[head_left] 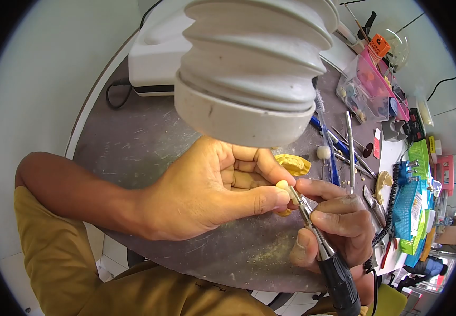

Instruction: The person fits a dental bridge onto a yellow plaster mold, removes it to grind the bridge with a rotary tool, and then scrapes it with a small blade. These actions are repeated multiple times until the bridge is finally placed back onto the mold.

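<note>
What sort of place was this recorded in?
Probably a dental laboratory: a black-and-silver rotary handpiece meets a small cream tooth-like piece, and a yellow dental-arch model lies behind.

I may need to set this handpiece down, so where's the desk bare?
The desk is bare between the white machine and your left forearm. Another patch lies between your left hand and the near edge, with pale dust towards its right end. It's crowded beyond your right hand: metal tools and a clear bin.
</note>
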Motion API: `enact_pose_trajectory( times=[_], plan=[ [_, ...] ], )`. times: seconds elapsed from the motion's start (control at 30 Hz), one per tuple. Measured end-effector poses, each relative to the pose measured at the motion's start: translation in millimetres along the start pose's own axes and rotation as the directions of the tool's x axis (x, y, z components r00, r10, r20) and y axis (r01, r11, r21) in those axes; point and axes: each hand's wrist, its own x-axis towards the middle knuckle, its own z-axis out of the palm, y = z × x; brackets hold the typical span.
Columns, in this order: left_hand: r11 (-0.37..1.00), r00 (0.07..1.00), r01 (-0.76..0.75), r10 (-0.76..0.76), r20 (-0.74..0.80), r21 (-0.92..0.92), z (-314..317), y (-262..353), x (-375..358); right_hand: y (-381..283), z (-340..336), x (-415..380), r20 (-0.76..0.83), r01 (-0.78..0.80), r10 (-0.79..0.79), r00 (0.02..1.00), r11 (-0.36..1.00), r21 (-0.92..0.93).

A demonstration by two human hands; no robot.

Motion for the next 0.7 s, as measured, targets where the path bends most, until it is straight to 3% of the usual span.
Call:
enact_pose_trajectory(
  times=[0.7],
  plan=[
    [1.0,1.0,0.009,-0.009,0.01,-0.008,-0.2,1.2,-0.8,0.4,-1.4,0.5,0.019,0.023,-0.022,1.0,0.999,-0.025]
  ],
)
